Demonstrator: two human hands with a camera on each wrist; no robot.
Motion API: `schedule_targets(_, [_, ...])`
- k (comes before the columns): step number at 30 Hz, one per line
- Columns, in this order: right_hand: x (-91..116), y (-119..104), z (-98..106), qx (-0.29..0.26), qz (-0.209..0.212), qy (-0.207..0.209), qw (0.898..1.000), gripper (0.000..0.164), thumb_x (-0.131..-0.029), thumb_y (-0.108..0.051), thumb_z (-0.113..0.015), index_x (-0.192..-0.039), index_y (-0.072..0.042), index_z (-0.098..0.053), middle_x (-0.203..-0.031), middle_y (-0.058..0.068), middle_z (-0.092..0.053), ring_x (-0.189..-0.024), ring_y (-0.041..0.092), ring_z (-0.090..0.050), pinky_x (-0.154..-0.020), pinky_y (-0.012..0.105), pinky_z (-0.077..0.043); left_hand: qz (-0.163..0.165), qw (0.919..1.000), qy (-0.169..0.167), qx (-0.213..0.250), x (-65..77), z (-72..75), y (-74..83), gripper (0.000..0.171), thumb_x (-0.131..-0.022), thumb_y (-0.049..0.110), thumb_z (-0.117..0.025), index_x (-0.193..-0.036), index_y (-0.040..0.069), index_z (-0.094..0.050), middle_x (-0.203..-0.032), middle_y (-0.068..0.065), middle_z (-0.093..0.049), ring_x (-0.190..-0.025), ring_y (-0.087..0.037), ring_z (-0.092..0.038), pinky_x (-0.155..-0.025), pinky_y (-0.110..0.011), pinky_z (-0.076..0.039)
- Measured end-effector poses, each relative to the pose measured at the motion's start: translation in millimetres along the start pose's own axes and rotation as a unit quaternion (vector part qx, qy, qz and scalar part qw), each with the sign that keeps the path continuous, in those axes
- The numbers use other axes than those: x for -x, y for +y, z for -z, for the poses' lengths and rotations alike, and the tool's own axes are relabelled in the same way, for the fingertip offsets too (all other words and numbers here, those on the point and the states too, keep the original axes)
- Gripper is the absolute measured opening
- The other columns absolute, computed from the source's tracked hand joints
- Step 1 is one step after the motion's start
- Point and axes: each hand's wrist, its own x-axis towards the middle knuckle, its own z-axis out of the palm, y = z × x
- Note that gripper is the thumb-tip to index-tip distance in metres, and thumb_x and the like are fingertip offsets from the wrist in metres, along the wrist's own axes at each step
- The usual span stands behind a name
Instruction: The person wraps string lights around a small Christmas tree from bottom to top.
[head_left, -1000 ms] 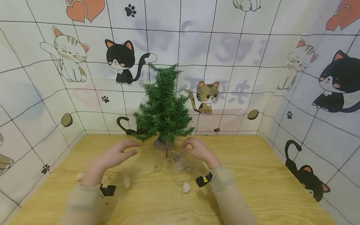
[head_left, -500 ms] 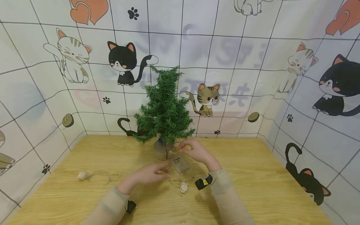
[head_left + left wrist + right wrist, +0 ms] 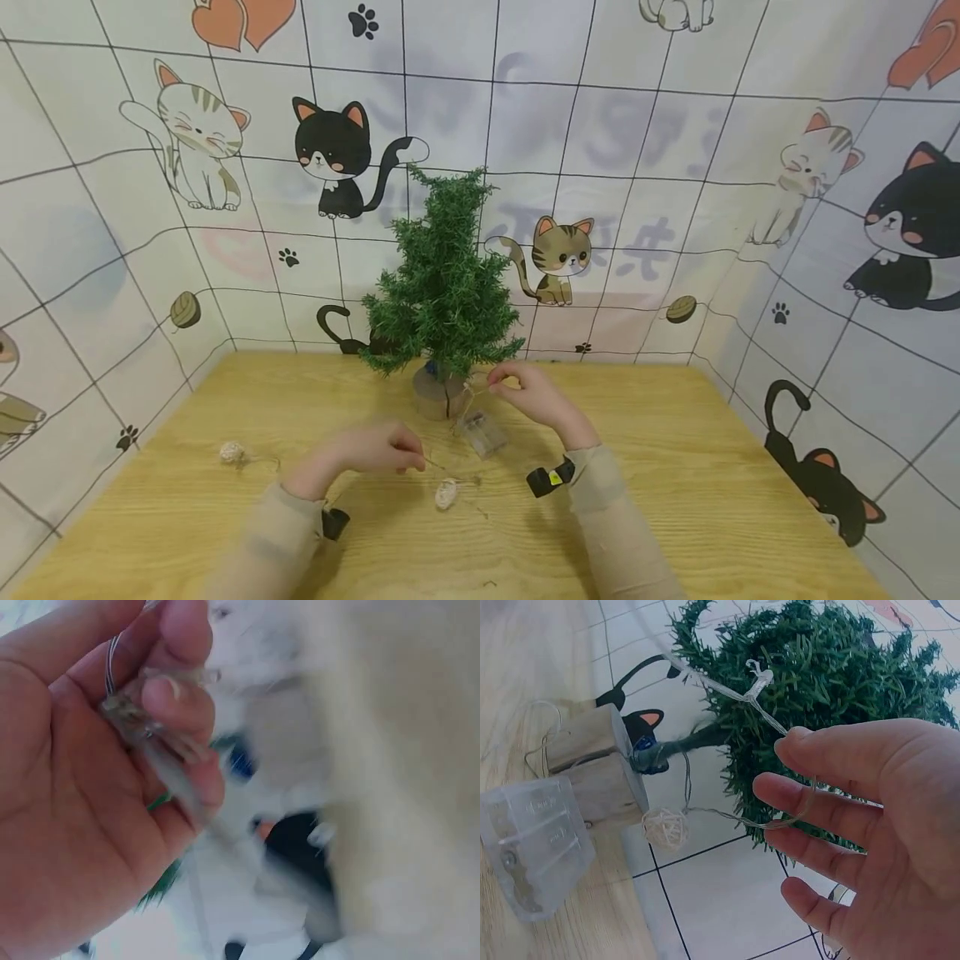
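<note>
In the head view, a small green artificial tree (image 3: 450,283) stands upright on a round wooden base (image 3: 431,398). My right hand (image 3: 538,398) is by the lower right branches. Its thumb and fingers hold the thin clear wire of a string of lights (image 3: 769,720), which loops across the fingers. A white woven ball (image 3: 666,829) hangs from this wire beside the trunk. Lower left of the base, my left hand (image 3: 375,448) pinches another stretch of the wire; the left wrist view shows wire (image 3: 112,671) running through its curled fingers, partly blurred.
A clear battery box (image 3: 483,433) lies on the wooden table (image 3: 637,467) in front of the base. One white ball (image 3: 446,494) lies near the left hand, another (image 3: 232,452) farther left. A cat-print cloth (image 3: 622,167) rises behind the table.
My left hand went from the tree's left side toward the battery box, then drew back slightly left with wire pinched. The front ball shifted left. My right hand stayed near the lower branches.
</note>
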Motion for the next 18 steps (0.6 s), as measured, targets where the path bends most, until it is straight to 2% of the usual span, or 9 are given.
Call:
schedule_targets(3, [0,4,1,0.001,-0.005,0.004,1.000,0.014,-0.097,-0.016,-0.061,-0.104,-0.006,-0.069,-0.113,0.007,-0.064,-0.111,0.028,-0.057,-0.091,0.053,-0.045,0.021,0.9992,0.027,0.020,22.7,26.3,-5.5,0.022,-0.098,0.027,-0.058,-0.092,0.014,-0.075,-0.081,0.006,-0.065,-0.066,-0.007,-0.053,-0.061,-0.028,-0.044])
schedule_targets(5, [0,7,1,0.011,-0.006,0.008,1.000,0.013,-0.096,-0.016,-0.062,-0.102,-0.007,-0.069,-0.112,0.006,-0.065,-0.111,0.027,-0.058,-0.091,0.052,-0.045,0.041,0.9974,0.053,0.026,41.6,41.9,-11.6,0.022,-0.098,0.028,-0.057,-0.098,0.015,-0.076,-0.090,0.004,-0.068,-0.076,-0.011,-0.060,-0.068,-0.032,-0.048])
schedule_targets(8, [-1,10,1,0.024,-0.001,0.009,1.000,0.013,-0.096,-0.015,-0.062,-0.101,-0.006,-0.069,-0.110,0.006,-0.065,-0.109,0.028,-0.058,-0.090,0.049,-0.046,0.063,0.9934,0.088,0.037,69.3,59.5,-20.7,0.023,-0.099,0.024,-0.056,-0.102,0.011,-0.075,-0.102,-0.002,-0.069,-0.095,-0.020,-0.064,-0.080,-0.039,-0.050])
schedule_targets(11, [-2,12,2,0.031,0.000,0.010,0.999,0.012,-0.096,-0.013,-0.062,-0.100,-0.005,-0.069,-0.108,0.006,-0.065,-0.108,0.028,-0.058,-0.090,0.048,-0.046,0.088,0.9887,0.117,0.033,92.5,71.4,-26.5,0.023,-0.100,0.021,-0.055,-0.104,0.011,-0.075,-0.106,-0.005,-0.069,-0.101,-0.027,-0.063,-0.084,-0.044,-0.050])
schedule_targets(14, [-2,15,4,0.030,-0.006,0.011,0.999,0.013,-0.096,-0.012,-0.061,-0.100,-0.003,-0.069,-0.109,0.007,-0.065,-0.110,0.029,-0.057,-0.092,0.049,-0.045,0.107,0.9840,0.142,0.015,111.3,80.7,-29.7,0.023,-0.100,0.022,-0.054,-0.102,0.013,-0.075,-0.106,-0.004,-0.069,-0.101,-0.028,-0.062,-0.083,-0.045,-0.049])
schedule_targets(18, [0,20,6,0.034,-0.009,0.013,0.999,0.012,-0.096,-0.010,-0.061,-0.100,-0.002,-0.068,-0.110,0.009,-0.064,-0.111,0.031,-0.057,-0.093,0.051,-0.044,0.152,0.9779,0.144,-0.003,132.0,90.0,-34.8,0.025,-0.101,0.024,-0.053,-0.103,0.011,-0.074,-0.108,-0.007,-0.068,-0.098,-0.028,-0.062,-0.080,-0.046,-0.049])
